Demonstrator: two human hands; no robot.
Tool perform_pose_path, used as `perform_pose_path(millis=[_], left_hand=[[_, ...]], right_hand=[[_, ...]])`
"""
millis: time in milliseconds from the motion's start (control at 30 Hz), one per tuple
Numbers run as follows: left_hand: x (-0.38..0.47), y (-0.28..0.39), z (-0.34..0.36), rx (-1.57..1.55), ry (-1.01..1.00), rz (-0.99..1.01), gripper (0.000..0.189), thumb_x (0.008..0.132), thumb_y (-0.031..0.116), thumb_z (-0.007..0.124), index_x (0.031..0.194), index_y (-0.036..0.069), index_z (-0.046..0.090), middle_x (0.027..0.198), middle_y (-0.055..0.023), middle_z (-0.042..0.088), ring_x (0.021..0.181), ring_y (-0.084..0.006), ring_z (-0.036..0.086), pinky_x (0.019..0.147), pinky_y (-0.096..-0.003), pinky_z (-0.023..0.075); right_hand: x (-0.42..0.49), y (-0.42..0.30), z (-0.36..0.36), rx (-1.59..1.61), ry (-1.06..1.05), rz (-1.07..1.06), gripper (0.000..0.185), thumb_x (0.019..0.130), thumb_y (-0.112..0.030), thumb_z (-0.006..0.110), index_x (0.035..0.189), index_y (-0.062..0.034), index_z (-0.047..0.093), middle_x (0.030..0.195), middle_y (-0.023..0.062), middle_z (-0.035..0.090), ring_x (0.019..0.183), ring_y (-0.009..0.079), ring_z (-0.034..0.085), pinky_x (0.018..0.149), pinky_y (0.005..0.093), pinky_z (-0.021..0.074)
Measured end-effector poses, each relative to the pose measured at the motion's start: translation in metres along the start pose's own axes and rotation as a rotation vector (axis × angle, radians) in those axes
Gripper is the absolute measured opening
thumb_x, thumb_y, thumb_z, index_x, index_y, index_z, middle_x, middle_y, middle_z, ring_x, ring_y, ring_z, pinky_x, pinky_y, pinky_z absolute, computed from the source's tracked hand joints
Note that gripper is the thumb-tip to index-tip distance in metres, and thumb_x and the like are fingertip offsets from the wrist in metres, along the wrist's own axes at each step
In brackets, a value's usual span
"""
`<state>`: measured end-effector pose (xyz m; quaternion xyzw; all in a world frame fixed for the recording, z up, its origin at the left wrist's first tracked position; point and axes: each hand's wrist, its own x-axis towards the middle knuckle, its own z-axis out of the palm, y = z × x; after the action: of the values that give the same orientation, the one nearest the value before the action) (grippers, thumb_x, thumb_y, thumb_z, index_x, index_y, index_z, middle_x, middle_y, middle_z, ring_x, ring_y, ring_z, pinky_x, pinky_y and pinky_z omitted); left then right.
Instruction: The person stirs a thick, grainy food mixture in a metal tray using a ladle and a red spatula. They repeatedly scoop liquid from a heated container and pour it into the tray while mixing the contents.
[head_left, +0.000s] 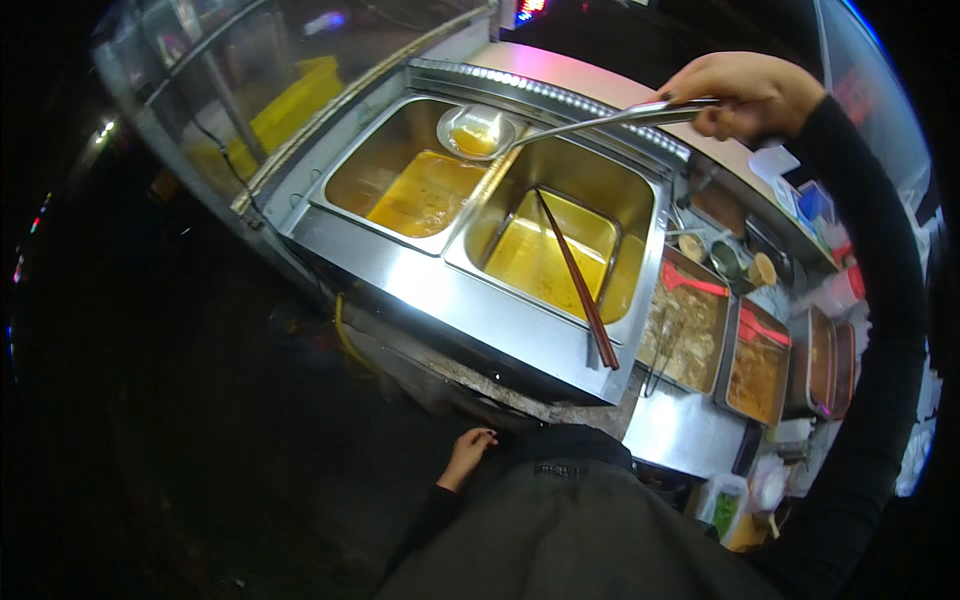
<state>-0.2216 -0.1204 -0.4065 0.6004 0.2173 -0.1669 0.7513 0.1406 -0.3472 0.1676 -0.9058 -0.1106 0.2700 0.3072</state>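
Note:
My right hand (750, 94) grips the handle of a metal ladle (592, 124) above the back of a two-vat deep fryer. The ladle's bowl (476, 131) holds some yellow oil over the back right corner of the left vat (360, 176). Oil lies in this vat and in the right vat (637, 217). A pair of dark red-brown chopsticks (576, 279) leans from inside the right vat over its front rim. Beside my body, near the fryer's front, hangs my left hand (469, 454) with curled fingers and nothing visible in it.
Right of the fryer stand metal pans of food, one with a red brush (694, 281) and wire tongs (660, 349), another with a second red brush (761, 330). A clear panel (277, 45) encloses the left side. A bag of greens (724, 510) lies lower right.

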Motion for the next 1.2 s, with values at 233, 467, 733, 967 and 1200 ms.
perform_pose_path(millis=[233,467,733,967,1200], left_hand=[[0.009,0.014,0.017,0.107,-0.142,-0.062,0.020,0.093,0.015,0.054,0.105,0.002,0.063,0.090,-0.0064,0.066,0.085,-0.0129,0.062,0.074,-0.0244,0.0470],[0.017,0.006,0.026,0.195,-0.214,-0.108,0.021,0.093,0.016,0.053,0.104,0.003,0.064,0.092,-0.0075,0.067,0.087,-0.0137,0.063,0.076,-0.0259,0.0477],[0.026,0.004,0.041,0.268,-0.274,-0.050,0.023,0.092,0.016,0.051,0.104,0.002,0.063,0.089,-0.0074,0.068,0.084,-0.0123,0.062,0.076,-0.0241,0.0465],[0.023,0.010,0.054,0.378,-0.298,-0.010,0.021,0.093,0.014,0.050,0.103,0.000,0.062,0.088,-0.0075,0.066,0.085,-0.0141,0.062,0.078,-0.0250,0.0474],[0.025,0.013,0.068,0.446,-0.290,0.001,0.022,0.092,0.015,0.050,0.102,0.000,0.063,0.086,-0.0068,0.067,0.084,-0.0145,0.062,0.078,-0.0250,0.0455]], right_hand=[[-0.137,0.082,-0.057,0.061,-0.014,0.235,0.037,0.090,-0.023,0.056,0.119,-0.0004,0.058,0.065,0.0101,0.057,0.047,0.0111,0.056,0.038,0.0194,0.0433],[-0.240,0.179,-0.021,0.284,0.170,0.558,0.041,0.091,-0.019,0.053,0.130,-0.0075,0.051,0.056,-0.0037,0.043,0.040,-0.0005,0.033,0.033,0.0128,0.0236],[-0.254,0.327,0.077,0.263,0.129,0.591,0.039,0.091,-0.014,0.053,0.130,-0.0161,0.054,0.063,-0.0051,0.046,0.050,0.0031,0.040,0.045,0.0188,0.0357],[-0.261,0.419,0.173,-0.218,0.467,0.273,0.038,0.085,-0.008,0.058,0.123,-0.0051,0.056,0.087,0.0246,0.064,0.077,0.0339,0.064,0.071,0.0363,0.0486],[-0.272,0.424,0.205,-0.516,0.530,0.429,0.052,0.082,-0.009,0.060,0.132,-0.0181,0.048,0.077,0.0224,0.061,0.070,0.0406,0.059,0.064,0.0491,0.0458]])
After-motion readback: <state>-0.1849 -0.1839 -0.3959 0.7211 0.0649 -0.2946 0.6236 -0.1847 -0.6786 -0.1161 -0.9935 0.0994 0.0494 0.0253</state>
